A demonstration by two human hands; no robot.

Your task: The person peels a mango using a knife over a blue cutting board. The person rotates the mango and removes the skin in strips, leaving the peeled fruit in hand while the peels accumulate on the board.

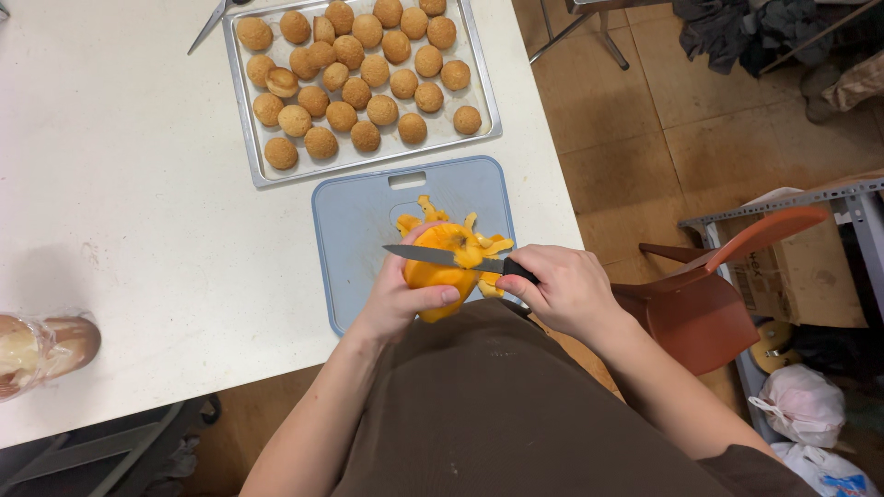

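My left hand (405, 299) grips an orange fruit (440, 274) over the near edge of a pale blue cutting board (359, 230). My right hand (562, 287) holds a black-handled knife (437, 256), its blade lying across the top of the fruit and pointing left. Orange peel strips (488, 247) curl away from the fruit and rest on the board behind it. Part of the fruit is hidden by my left fingers.
A metal baking tray (249, 120) with several round brown buns stands behind the board on the white table (120, 212). A wrapped loaf (41, 350) lies at the table's left edge. A red-brown chair (709, 304) and bags sit on the floor to the right.
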